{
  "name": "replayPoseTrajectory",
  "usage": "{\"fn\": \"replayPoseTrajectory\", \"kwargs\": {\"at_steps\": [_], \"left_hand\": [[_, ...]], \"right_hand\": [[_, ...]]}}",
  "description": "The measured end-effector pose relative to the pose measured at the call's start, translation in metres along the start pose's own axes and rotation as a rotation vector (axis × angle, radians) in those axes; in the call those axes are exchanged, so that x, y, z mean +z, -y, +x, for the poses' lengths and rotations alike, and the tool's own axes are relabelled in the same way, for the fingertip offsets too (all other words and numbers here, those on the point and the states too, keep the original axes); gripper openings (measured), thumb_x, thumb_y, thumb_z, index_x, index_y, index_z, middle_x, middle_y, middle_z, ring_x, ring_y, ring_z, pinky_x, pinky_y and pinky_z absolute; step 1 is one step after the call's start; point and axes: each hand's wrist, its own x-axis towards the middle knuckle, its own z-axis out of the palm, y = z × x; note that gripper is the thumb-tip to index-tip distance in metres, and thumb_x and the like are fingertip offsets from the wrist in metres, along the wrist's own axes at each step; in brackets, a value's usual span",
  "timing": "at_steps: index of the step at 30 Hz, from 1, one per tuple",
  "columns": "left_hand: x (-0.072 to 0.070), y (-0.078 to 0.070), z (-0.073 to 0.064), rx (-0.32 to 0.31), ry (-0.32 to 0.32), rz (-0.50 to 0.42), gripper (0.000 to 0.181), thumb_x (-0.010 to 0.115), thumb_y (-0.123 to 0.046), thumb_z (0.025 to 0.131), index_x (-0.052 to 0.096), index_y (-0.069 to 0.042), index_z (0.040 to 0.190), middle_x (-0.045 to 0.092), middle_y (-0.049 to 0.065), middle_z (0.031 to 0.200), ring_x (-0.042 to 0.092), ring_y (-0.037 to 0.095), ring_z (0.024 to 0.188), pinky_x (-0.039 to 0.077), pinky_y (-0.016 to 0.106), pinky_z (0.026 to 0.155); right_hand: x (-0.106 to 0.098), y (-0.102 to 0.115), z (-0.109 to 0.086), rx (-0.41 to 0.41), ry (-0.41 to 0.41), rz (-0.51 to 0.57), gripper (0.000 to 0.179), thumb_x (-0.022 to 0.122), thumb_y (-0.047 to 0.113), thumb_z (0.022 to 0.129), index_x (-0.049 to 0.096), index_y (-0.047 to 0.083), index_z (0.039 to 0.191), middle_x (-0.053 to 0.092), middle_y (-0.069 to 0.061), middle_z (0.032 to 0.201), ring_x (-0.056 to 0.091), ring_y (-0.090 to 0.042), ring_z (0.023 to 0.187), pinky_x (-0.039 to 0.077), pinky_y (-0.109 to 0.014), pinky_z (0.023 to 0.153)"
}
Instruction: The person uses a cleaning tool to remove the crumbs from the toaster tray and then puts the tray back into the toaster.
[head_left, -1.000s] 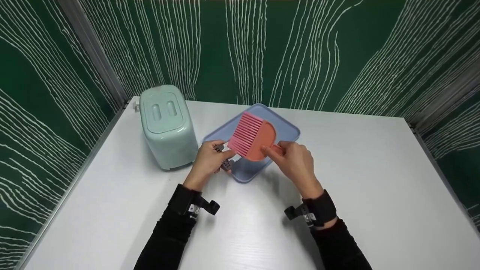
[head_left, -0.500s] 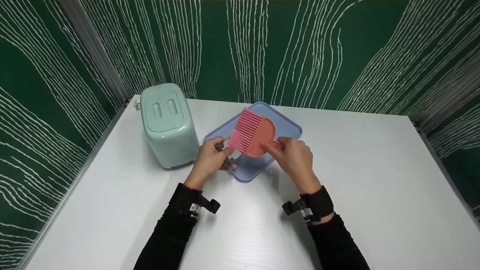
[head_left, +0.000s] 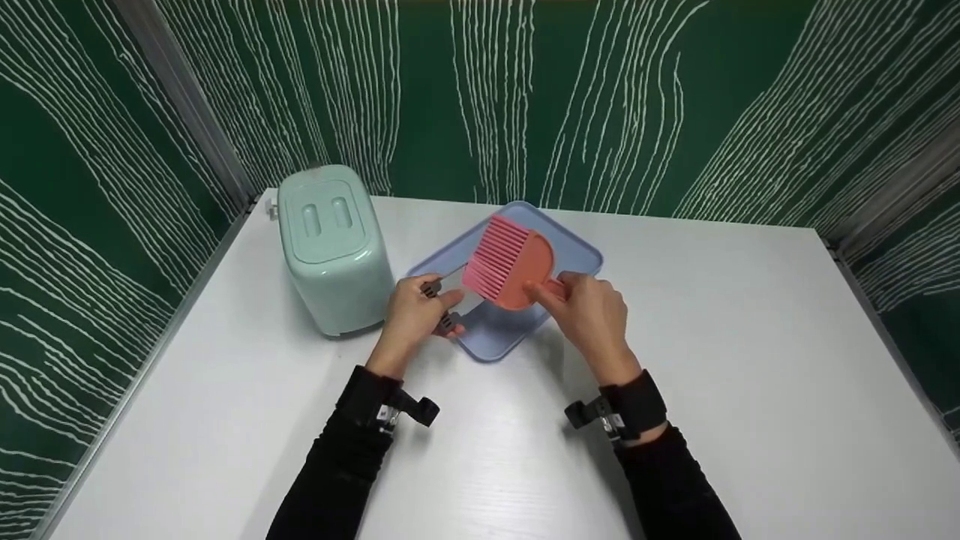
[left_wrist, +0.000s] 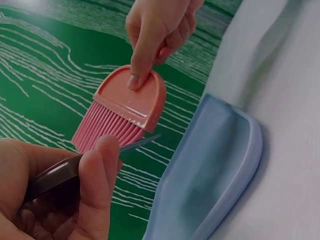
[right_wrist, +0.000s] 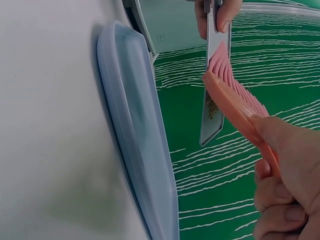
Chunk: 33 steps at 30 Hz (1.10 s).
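Note:
My right hand (head_left: 595,319) grips the handle of an orange brush (head_left: 531,274) with pink bristles, thumb pressed on its flat head. My left hand (head_left: 411,311) pinches the dark grey end of a thin metal crumb tray (right_wrist: 213,131), thumb on top. Brown crumbs lie on the tray in the right wrist view. There the brush bristles bend against the tray's surface. Both things are held above a blue tray (head_left: 491,345), which lies on the table. In the head view the brush covers much of the crumb tray.
A mint-green toaster (head_left: 337,296) with a lidded top stands left of the blue tray. The white table (head_left: 750,337) extends around them. Green walls (head_left: 427,97) with white wavy lines border its back and sides.
My left hand has shifted slightly left with the crumb tray, so more of it shows beside the bristles. The brush has moved slightly up in the head view. The toaster and blue tray stay put.

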Motion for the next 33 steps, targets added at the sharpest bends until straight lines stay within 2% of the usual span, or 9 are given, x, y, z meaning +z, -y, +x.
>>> {"fn": "replayPoseTrajectory", "kwargs": {"at_steps": [4, 6, 8, 10, 12, 15, 21, 30, 33], "left_hand": [[0.001, -0.001, 0.001, 0.019, -0.041, -0.008, 0.034, 0.078, -0.009, 0.096, 0.070, 0.005, 0.126, 0.071, 0.011, 0.082, 0.068, 0.013, 0.047, 0.060, 0.026, 0.050], [0.002, -0.001, 0.002, 0.028, -0.055, -0.027, 0.024, 0.078, -0.008, 0.096, 0.070, 0.007, 0.112, 0.068, 0.008, 0.070, 0.067, 0.012, 0.046, 0.058, 0.024, 0.048], [0.003, -0.001, 0.003, 0.034, -0.071, -0.055, 0.015, 0.077, -0.007, 0.096, 0.067, 0.003, 0.097, 0.065, 0.004, 0.064, 0.065, 0.011, 0.044, 0.055, 0.022, 0.046], [0.004, -0.001, 0.003, 0.038, -0.079, -0.071, 0.024, 0.077, -0.008, 0.097, 0.060, -0.003, 0.081, 0.062, 0.001, 0.060, 0.064, 0.009, 0.044, 0.053, 0.020, 0.045], [0.005, -0.001, 0.003, 0.041, -0.084, -0.083, 0.031, 0.076, -0.008, 0.098, 0.056, -0.009, 0.075, 0.061, 0.001, 0.059, 0.063, 0.009, 0.044, 0.051, 0.020, 0.045], [0.007, -0.001, 0.003, 0.051, -0.078, -0.085, 0.038, 0.075, -0.011, 0.099, 0.051, -0.013, 0.071, 0.060, 0.001, 0.057, 0.064, 0.010, 0.044, 0.051, 0.020, 0.045], [0.015, -0.001, 0.003, 0.078, -0.020, -0.115, 0.043, 0.070, -0.010, 0.102, 0.038, -0.015, 0.074, 0.050, -0.001, 0.055, 0.068, 0.013, 0.047, 0.049, 0.021, 0.042], [0.020, 0.005, -0.003, 0.116, -0.052, -0.028, 0.034, 0.070, -0.009, 0.102, 0.047, -0.013, 0.077, 0.060, 0.003, 0.064, 0.070, 0.013, 0.050, 0.051, 0.022, 0.043], [0.020, 0.005, -0.005, 0.144, -0.061, 0.005, 0.033, 0.071, -0.012, 0.102, 0.049, -0.013, 0.078, 0.062, 0.004, 0.065, 0.072, 0.014, 0.051, 0.052, 0.023, 0.044]], "right_hand": [[-0.002, 0.001, 0.001, -0.001, -0.009, 0.010, 0.061, 0.082, 0.052, 0.093, 0.038, 0.022, 0.063, 0.032, 0.008, 0.057, 0.037, -0.013, 0.053, 0.023, -0.029, 0.052], [-0.003, 0.002, 0.001, 0.002, -0.016, 0.011, 0.062, 0.082, 0.053, 0.093, 0.037, 0.022, 0.063, 0.032, 0.008, 0.058, 0.037, -0.012, 0.053, 0.023, -0.029, 0.052], [-0.003, 0.002, 0.002, 0.005, -0.024, 0.013, 0.062, 0.082, 0.052, 0.093, 0.037, 0.022, 0.063, 0.032, 0.008, 0.058, 0.037, -0.013, 0.054, 0.023, -0.030, 0.052], [-0.004, 0.003, 0.002, 0.009, -0.031, 0.015, 0.062, 0.082, 0.053, 0.093, 0.038, 0.022, 0.063, 0.032, 0.008, 0.058, 0.038, -0.013, 0.054, 0.024, -0.030, 0.053], [-0.004, 0.004, 0.003, 0.010, -0.033, 0.020, 0.061, 0.082, 0.053, 0.093, 0.039, 0.022, 0.063, 0.033, 0.008, 0.058, 0.039, -0.013, 0.054, 0.024, -0.030, 0.053], [-0.004, 0.003, 0.004, 0.007, -0.032, 0.017, 0.060, 0.081, 0.053, 0.094, 0.040, 0.022, 0.063, 0.034, 0.008, 0.058, 0.040, -0.013, 0.054, 0.025, -0.029, 0.053], [-0.006, -0.002, 0.006, 0.010, -0.054, -0.020, 0.061, 0.081, 0.052, 0.094, 0.039, 0.021, 0.063, 0.032, 0.007, 0.057, 0.037, -0.013, 0.053, 0.023, -0.029, 0.052], [-0.004, -0.013, 0.003, 0.029, -0.080, -0.071, 0.063, 0.082, 0.054, 0.092, 0.035, 0.023, 0.063, 0.030, 0.008, 0.058, 0.034, -0.013, 0.055, 0.022, -0.029, 0.051], [-0.003, -0.016, 0.004, 0.016, -0.111, -0.085, 0.064, 0.083, 0.053, 0.092, 0.034, 0.023, 0.063, 0.029, 0.009, 0.058, 0.033, -0.014, 0.055, 0.020, -0.030, 0.051]]}}
